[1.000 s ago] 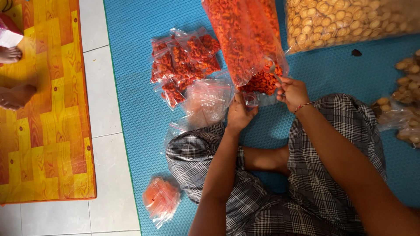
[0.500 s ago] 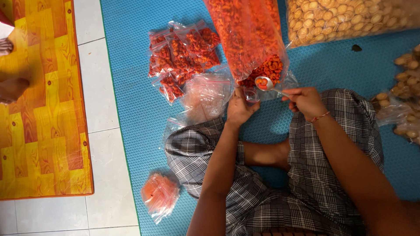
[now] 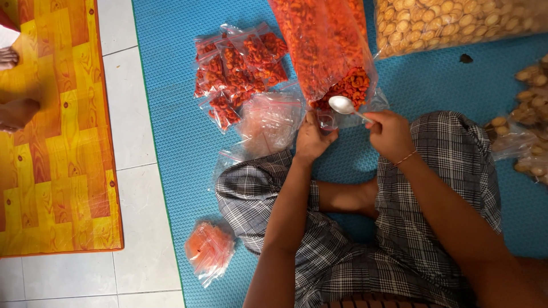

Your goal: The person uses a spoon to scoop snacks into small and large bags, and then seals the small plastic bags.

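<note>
The right hand [image 3: 390, 133] pinched the handle of a white spoon [image 3: 342, 105], its bowl just at the mouth of the big red bag [image 3: 325, 51], right against the heap of red snacks [image 3: 349, 85] spilling there. The left hand [image 3: 311, 140] sat just below that mouth, fingers closed around a small clear pouch [image 3: 326, 120], held up under the spoon. To do this well, I judged, the pouch mouth wanted holding wide and steady directly under the spoon, and the spoon wanted to dig shallow so pieces didn't tumble onto the blue mat [image 3: 171, 85]. A level scoop, a short trip, a slow tip into the pouch; that looked the safe way, since the thin plastic could fold shut.

Left of the big bag lay a cluster of filled packets [image 3: 240, 63], and below them a heap of empty pouches [image 3: 268, 120]. Right of the big bag sat a sack of tan snacks [image 3: 456, 23]. Far below it, by the knee, lay one more packet [image 3: 208, 251].

Against the frame a second ago, the spoon was new: back then both hands were bunched at the bag's mouth with no spoon showing. Half a second ago it had appeared at the opening, and the right hand had drawn away to the right of the bag
</note>
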